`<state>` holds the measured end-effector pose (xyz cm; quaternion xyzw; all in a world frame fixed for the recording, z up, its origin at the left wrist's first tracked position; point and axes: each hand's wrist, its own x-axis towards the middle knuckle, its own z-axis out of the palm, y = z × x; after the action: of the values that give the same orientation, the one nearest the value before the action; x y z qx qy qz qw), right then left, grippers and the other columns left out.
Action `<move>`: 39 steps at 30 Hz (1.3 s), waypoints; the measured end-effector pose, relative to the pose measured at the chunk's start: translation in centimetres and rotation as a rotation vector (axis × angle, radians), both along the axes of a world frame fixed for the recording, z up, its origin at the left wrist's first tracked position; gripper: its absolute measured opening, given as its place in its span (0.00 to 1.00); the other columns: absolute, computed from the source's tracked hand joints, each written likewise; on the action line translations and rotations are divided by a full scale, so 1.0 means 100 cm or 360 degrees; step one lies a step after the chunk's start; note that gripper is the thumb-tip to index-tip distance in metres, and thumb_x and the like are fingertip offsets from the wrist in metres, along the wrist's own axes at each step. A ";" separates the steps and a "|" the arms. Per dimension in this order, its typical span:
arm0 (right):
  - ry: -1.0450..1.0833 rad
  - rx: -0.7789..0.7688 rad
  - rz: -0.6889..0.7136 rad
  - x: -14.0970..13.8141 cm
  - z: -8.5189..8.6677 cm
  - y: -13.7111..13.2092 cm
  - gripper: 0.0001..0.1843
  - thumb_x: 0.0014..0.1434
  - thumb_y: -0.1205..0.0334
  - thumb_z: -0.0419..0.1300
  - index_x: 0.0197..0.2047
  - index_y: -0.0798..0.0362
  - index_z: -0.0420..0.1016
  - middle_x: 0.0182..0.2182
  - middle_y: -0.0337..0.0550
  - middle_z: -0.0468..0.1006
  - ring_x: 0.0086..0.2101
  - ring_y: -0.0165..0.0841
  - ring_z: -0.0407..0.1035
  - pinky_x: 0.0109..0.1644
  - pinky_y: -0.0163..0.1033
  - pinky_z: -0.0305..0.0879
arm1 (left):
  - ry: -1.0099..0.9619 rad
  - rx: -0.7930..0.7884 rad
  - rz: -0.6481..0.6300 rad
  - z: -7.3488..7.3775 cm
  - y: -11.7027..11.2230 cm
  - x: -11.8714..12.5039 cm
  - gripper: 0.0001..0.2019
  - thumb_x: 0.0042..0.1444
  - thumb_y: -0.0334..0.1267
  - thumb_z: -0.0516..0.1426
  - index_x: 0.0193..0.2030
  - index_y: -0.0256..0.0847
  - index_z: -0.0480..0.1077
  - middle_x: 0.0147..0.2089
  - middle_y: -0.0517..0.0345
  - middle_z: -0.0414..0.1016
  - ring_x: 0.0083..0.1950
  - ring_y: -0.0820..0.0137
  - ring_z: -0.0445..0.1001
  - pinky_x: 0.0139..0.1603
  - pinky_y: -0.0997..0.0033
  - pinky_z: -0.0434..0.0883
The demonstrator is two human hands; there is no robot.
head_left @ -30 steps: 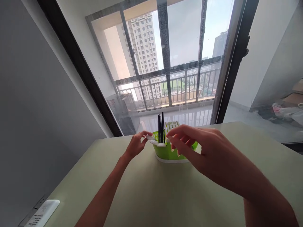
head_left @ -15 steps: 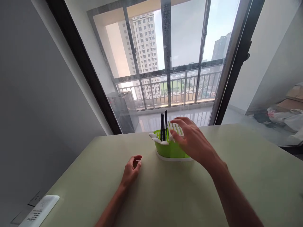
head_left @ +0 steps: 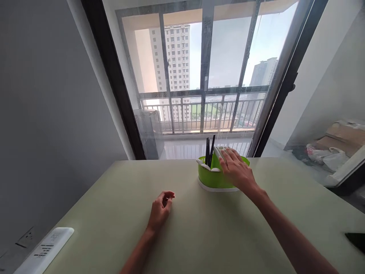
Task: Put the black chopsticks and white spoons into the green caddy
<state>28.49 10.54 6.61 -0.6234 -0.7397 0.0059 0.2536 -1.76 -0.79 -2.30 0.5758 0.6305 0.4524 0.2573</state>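
A green cutlery holder on a white base stands on the pale green table near its far edge. Black chopsticks stick up from its left part, with white spoon handles lying over the rim. My right hand lies flat over the holder's top, fingers stretched across its white slotted lid. My left hand rests on the table to the left of the holder, fingers loosely curled, holding nothing that I can see.
A white remote control lies at the table's near left corner. A dark flat object shows at the right edge. A glass door and balcony railing stand behind the table. Bags and boxes sit on the floor at the right.
My left hand has left the holder's rim and dropped to the table. My right hand has moved forward and settled flat on the holder's lid. The view has shifted left.
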 end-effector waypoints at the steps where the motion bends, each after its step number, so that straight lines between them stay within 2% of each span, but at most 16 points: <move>1: 0.0008 0.0008 -0.0002 0.009 -0.003 0.005 0.34 0.75 0.47 0.37 0.74 0.52 0.61 0.75 0.46 0.58 0.74 0.43 0.46 0.74 0.54 0.52 | -0.0002 0.0005 -0.0010 -0.001 -0.001 0.000 0.12 0.61 0.45 0.54 0.42 0.43 0.76 0.42 0.53 0.84 0.43 0.60 0.82 0.46 0.62 0.75; 5: -0.0021 0.0040 -0.0025 0.048 -0.015 0.024 0.34 0.74 0.49 0.37 0.74 0.53 0.62 0.74 0.46 0.59 0.74 0.43 0.48 0.74 0.53 0.53 | -0.0016 0.0024 -0.0027 -0.005 -0.005 -0.001 0.12 0.61 0.45 0.54 0.43 0.44 0.76 0.42 0.53 0.84 0.44 0.60 0.82 0.46 0.62 0.74; 11: -0.0008 0.0103 -0.0053 0.100 -0.023 0.045 0.35 0.74 0.52 0.36 0.73 0.59 0.63 0.73 0.53 0.62 0.73 0.45 0.51 0.75 0.55 0.51 | -0.0008 0.0050 -0.0035 -0.005 -0.007 -0.001 0.12 0.60 0.47 0.54 0.41 0.45 0.76 0.41 0.54 0.84 0.43 0.61 0.81 0.45 0.62 0.74; 14: 0.0011 0.0122 -0.0049 0.119 -0.023 0.052 0.33 0.73 0.53 0.38 0.71 0.59 0.66 0.71 0.55 0.65 0.72 0.46 0.54 0.75 0.55 0.52 | 0.0001 0.0064 -0.0032 -0.004 -0.010 -0.002 0.13 0.60 0.47 0.54 0.41 0.44 0.76 0.42 0.53 0.85 0.43 0.61 0.82 0.45 0.62 0.75; 16: 0.0032 0.0168 -0.0081 0.124 -0.023 0.047 0.33 0.73 0.51 0.40 0.70 0.58 0.67 0.71 0.56 0.66 0.72 0.50 0.53 0.74 0.60 0.50 | 0.0003 0.0071 -0.0033 -0.004 -0.011 -0.002 0.13 0.59 0.47 0.54 0.41 0.44 0.77 0.42 0.53 0.85 0.43 0.60 0.82 0.45 0.62 0.75; 18: 0.0065 0.0270 -0.0149 0.119 -0.027 0.030 0.33 0.74 0.48 0.39 0.71 0.56 0.65 0.72 0.57 0.64 0.74 0.54 0.46 0.74 0.68 0.46 | -0.0001 0.0080 -0.0028 -0.004 -0.012 -0.001 0.12 0.59 0.46 0.55 0.40 0.45 0.77 0.42 0.53 0.85 0.43 0.60 0.82 0.45 0.62 0.75; 20: 0.0108 0.0442 -0.0179 0.104 -0.036 0.001 0.32 0.75 0.50 0.36 0.73 0.55 0.60 0.74 0.54 0.59 0.76 0.49 0.39 0.75 0.65 0.43 | -0.0009 0.0090 -0.0013 -0.004 -0.013 0.000 0.12 0.59 0.46 0.55 0.40 0.46 0.77 0.41 0.55 0.85 0.42 0.61 0.82 0.44 0.63 0.76; 22: 0.0216 0.0690 0.0027 0.081 -0.051 -0.032 0.28 0.75 0.52 0.39 0.71 0.52 0.62 0.73 0.52 0.61 0.75 0.44 0.43 0.76 0.60 0.47 | -0.0022 0.0107 0.0012 -0.004 -0.013 0.001 0.12 0.60 0.48 0.55 0.41 0.46 0.77 0.42 0.55 0.84 0.41 0.62 0.82 0.44 0.63 0.76; 23: 0.0261 0.0710 0.0144 0.068 -0.060 -0.047 0.26 0.75 0.53 0.42 0.70 0.50 0.62 0.73 0.50 0.61 0.75 0.43 0.46 0.76 0.59 0.50 | -0.0030 0.0119 0.0028 -0.004 -0.013 0.001 0.13 0.61 0.48 0.55 0.43 0.46 0.77 0.43 0.54 0.84 0.41 0.62 0.82 0.45 0.62 0.76; 26: 0.0311 0.0520 0.0435 0.037 -0.095 -0.079 0.22 0.75 0.53 0.46 0.65 0.47 0.69 0.71 0.48 0.65 0.73 0.44 0.52 0.74 0.59 0.57 | -0.0053 0.0165 0.0101 -0.005 -0.014 0.001 0.16 0.64 0.50 0.54 0.50 0.44 0.74 0.52 0.49 0.82 0.47 0.60 0.82 0.46 0.62 0.77; 29: 0.0391 0.0181 0.0495 0.021 -0.129 -0.086 0.23 0.74 0.52 0.46 0.61 0.50 0.74 0.69 0.52 0.70 0.70 0.45 0.60 0.70 0.57 0.64 | -0.0072 0.0237 0.0227 -0.008 -0.017 0.000 0.21 0.66 0.49 0.53 0.62 0.45 0.66 0.66 0.44 0.73 0.54 0.60 0.80 0.47 0.62 0.78; 31: 0.0393 0.0038 0.0510 0.019 -0.146 -0.084 0.25 0.73 0.51 0.47 0.62 0.54 0.74 0.69 0.55 0.69 0.69 0.46 0.61 0.71 0.57 0.63 | -0.0086 0.0283 0.0301 -0.010 -0.019 -0.001 0.25 0.66 0.47 0.53 0.68 0.47 0.58 0.70 0.43 0.67 0.56 0.60 0.80 0.48 0.61 0.78; 34: 0.0345 -0.0063 0.0494 0.019 -0.160 -0.083 0.27 0.72 0.51 0.49 0.65 0.56 0.73 0.69 0.58 0.68 0.70 0.47 0.60 0.73 0.58 0.58 | -0.0116 0.0289 0.0329 -0.013 -0.021 0.000 0.29 0.67 0.45 0.53 0.72 0.47 0.52 0.71 0.41 0.65 0.56 0.60 0.79 0.51 0.58 0.78; 39: 0.0311 -0.0124 0.0499 0.022 -0.161 -0.087 0.27 0.72 0.51 0.49 0.66 0.52 0.72 0.70 0.54 0.68 0.70 0.45 0.59 0.74 0.56 0.57 | -0.0136 0.0229 0.0289 -0.013 -0.022 0.000 0.31 0.65 0.41 0.54 0.73 0.46 0.50 0.69 0.41 0.67 0.56 0.61 0.79 0.53 0.58 0.78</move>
<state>30.70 1.82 -9.50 -0.5062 -0.7988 0.1345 0.2958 -1.72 -3.01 -3.62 0.5135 0.6344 0.5421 0.2001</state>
